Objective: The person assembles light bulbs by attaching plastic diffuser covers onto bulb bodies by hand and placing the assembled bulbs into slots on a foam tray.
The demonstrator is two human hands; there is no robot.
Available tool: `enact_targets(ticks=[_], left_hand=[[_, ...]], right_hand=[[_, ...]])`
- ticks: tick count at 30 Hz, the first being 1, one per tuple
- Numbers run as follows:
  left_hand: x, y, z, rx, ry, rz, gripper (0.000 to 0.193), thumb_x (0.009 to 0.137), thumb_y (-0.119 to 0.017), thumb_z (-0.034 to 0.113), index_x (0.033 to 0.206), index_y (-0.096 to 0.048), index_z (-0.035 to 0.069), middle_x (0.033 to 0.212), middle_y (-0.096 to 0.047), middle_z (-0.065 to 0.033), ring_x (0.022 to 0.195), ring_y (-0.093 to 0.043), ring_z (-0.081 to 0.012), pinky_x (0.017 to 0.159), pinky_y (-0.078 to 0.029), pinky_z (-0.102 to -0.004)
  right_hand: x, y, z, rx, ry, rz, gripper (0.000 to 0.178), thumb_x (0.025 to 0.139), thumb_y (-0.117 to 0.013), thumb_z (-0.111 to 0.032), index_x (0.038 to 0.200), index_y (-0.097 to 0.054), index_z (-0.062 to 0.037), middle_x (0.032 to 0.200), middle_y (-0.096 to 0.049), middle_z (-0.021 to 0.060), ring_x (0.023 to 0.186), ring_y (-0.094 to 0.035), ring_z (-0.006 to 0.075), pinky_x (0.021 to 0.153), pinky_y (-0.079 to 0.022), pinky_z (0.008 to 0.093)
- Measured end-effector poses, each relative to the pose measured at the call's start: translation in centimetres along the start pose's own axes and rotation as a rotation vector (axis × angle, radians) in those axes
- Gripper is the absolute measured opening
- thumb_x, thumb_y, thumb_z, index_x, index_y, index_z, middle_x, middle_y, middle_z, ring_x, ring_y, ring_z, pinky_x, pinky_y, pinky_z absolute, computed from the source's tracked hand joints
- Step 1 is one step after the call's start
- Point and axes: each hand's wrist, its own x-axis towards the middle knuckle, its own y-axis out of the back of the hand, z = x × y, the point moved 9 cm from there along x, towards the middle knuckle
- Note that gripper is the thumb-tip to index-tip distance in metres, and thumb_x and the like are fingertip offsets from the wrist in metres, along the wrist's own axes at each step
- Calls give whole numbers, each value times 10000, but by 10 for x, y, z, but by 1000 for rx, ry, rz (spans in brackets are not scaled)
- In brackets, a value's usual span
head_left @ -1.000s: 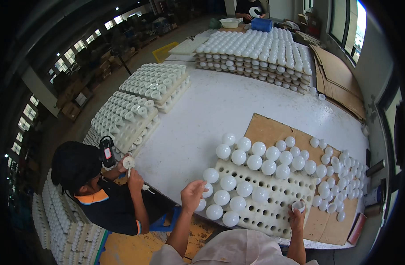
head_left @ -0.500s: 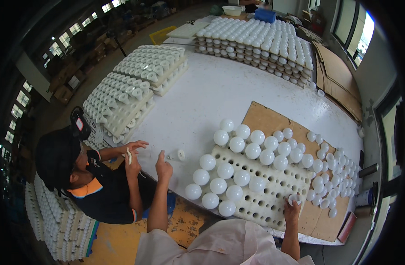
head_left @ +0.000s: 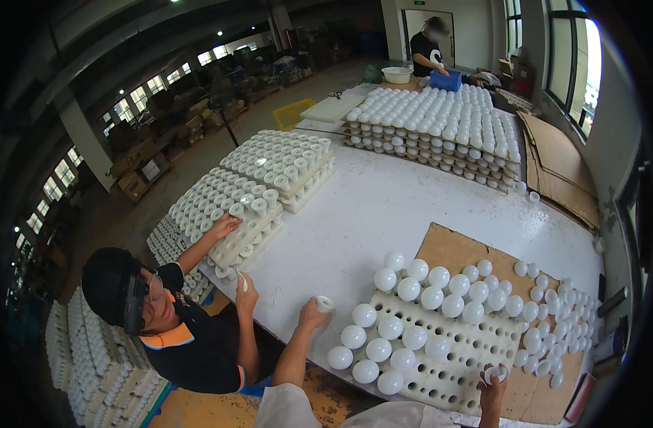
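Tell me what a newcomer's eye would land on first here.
Probably the white perforated tray at the near table edge, half filled with round white bulb globes, and more loose ones heaped to its right. The left hand holds a small white part beside it; the right hand grips another at the tray's front. Stacked trays of white cups fill the far-left side.
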Motion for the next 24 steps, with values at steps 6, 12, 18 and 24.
enact_targets(ticks=[6, 12, 18, 24], left_hand=[[-52, 41, 74, -777, -228, -31, 350, 706, -685, 41, 1036, -574, 5, 915, -632, -63, 800, -596, -134, 690, -503, -283], [-217, 4, 222, -908, -363, -739, 444, 683, -622, 19, 1104, -517, -76, 1008, -650, -199, 659, -624, -140, 561, -527, -266], [-289, -78, 297, -836, -378, -1030, 421, 678, -717, 74, 1050, -581, -69, 859, -644, -92, 674, -608, -130, 603, -518, -273], [-308, -100, 310, -757, -390, -1143, 449, 698, -753, 130, 1060, -583, -73, 854, -646, -93, 660, -606, -121, 588, -505, -261]], right_hand=[[23, -31, -29, -486, 201, -155, 829, 617, -675, -160, 1365, -319, -124, 1185, -535, 133, 931, -564, 198, 661, -512, 269], [-3, -147, -64, -463, 251, -688, 863, 592, -787, -77, 1328, -337, -108, 1237, -537, 108, 1011, -575, 199, 821, -500, 326], [-27, -135, -74, -553, 261, -804, 815, 576, -825, -107, 1273, -402, -101, 1233, -528, 91, 1129, -509, 206, 980, -389, 367], [-39, -133, -86, -639, 276, -807, 808, 573, -830, -120, 1267, -415, -95, 1221, -525, 76, 1157, -482, 208, 1007, -359, 365]])
